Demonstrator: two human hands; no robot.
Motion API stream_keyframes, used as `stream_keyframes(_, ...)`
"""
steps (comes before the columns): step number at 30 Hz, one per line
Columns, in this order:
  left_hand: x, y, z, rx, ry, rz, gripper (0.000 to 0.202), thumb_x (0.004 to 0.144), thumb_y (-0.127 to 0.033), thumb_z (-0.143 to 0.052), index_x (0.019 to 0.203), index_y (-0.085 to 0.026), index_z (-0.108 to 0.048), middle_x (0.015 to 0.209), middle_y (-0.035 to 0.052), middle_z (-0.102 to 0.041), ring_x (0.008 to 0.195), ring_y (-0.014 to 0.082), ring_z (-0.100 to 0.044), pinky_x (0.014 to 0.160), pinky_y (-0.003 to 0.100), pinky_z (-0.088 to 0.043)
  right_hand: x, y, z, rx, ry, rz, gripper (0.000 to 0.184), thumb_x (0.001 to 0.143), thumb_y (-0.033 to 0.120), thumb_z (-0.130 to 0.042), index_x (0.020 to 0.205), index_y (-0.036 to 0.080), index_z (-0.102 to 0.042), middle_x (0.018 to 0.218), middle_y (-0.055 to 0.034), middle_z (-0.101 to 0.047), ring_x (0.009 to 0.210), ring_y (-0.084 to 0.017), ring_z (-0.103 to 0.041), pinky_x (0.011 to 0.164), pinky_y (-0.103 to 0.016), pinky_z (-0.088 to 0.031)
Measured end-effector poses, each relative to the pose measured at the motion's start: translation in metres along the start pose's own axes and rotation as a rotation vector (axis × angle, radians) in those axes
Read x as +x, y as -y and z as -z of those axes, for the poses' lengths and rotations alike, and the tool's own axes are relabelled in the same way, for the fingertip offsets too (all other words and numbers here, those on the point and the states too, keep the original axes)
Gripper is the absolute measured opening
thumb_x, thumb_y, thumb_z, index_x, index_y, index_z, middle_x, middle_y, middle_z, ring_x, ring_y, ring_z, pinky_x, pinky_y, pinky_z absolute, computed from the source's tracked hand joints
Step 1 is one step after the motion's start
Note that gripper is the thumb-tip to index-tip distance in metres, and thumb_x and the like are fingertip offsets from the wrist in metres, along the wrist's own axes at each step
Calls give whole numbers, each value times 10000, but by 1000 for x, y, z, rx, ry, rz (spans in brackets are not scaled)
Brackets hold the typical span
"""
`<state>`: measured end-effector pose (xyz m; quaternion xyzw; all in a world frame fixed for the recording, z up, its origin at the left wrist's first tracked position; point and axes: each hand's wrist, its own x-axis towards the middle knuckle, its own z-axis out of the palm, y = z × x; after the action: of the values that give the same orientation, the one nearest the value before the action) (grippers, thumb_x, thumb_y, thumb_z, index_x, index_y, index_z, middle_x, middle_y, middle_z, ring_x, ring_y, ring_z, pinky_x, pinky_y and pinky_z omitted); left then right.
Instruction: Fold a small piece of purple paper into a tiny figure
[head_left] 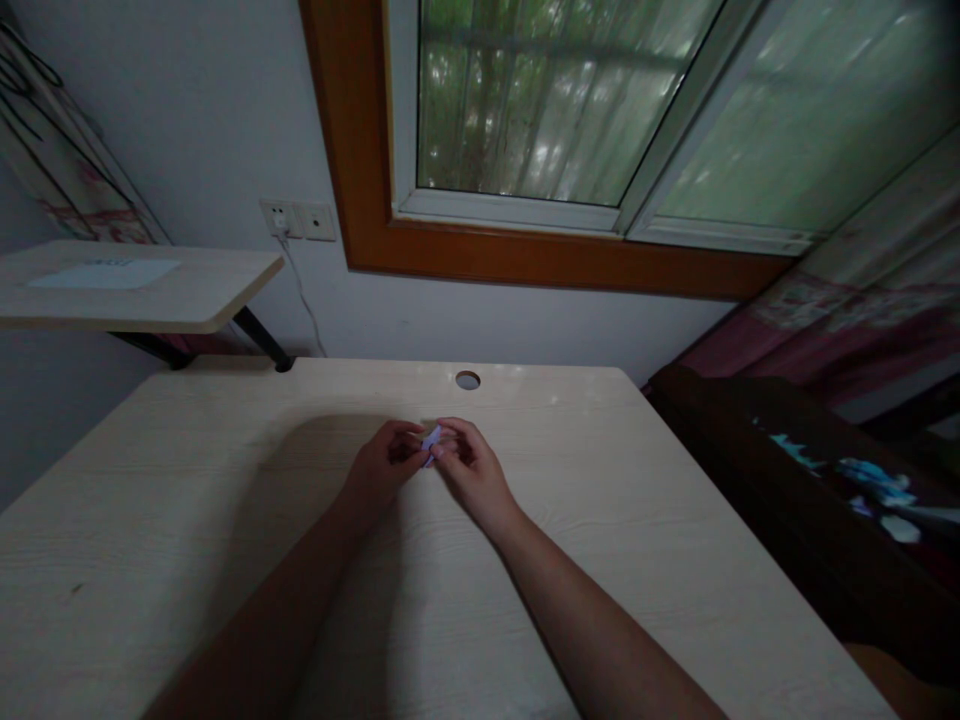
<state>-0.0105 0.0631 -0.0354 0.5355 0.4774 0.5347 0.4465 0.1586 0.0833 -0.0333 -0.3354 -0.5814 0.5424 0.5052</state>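
Already we have the small purple piece (430, 443) taken up, our left hand (381, 462) and right hand (475, 474) both pinching it over the desk (615, 500), the round hole (468, 380) at its one o'clock. It is not set down; our grip partly hides it, so what remains we cannot tell.

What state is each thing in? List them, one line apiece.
Left hand: pinching the purple piece
Right hand: pinching the same piece
Purple piece: held between both hands
Plug: in the socket
Cord: hanging slack
Paper: lying flat on the shelf
Window: cannot tell whether fully shut
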Motion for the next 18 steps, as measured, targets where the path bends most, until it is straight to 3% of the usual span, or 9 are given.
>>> stream_keyframes(11, -1, -1, 0, -12, 45, 33, 347, 770, -328, -762, 1047, -189, -607, 858, 10, -687, 808, 154, -684, 803, 296, -547, -1, -1, 2, 34, 7, -22, 267, 837, 316, -716, 1097, 273, -666, 890, -5, -671, 808, -161, -627, 744, -291, -503)
stream_keyframes(18, -1, 0, 1, 13, 47, 51, 388, 742, -361, -785, 1038, -184, -607, 895, 34, -729, 837, 188, -713, 826, 341, -567, 0, -2, 2, 8, 6, -21, 225, 851, 342, -697, 1054, 248, -680, 941, -30, -694, 860, -181, -645, 794, -317, -516)
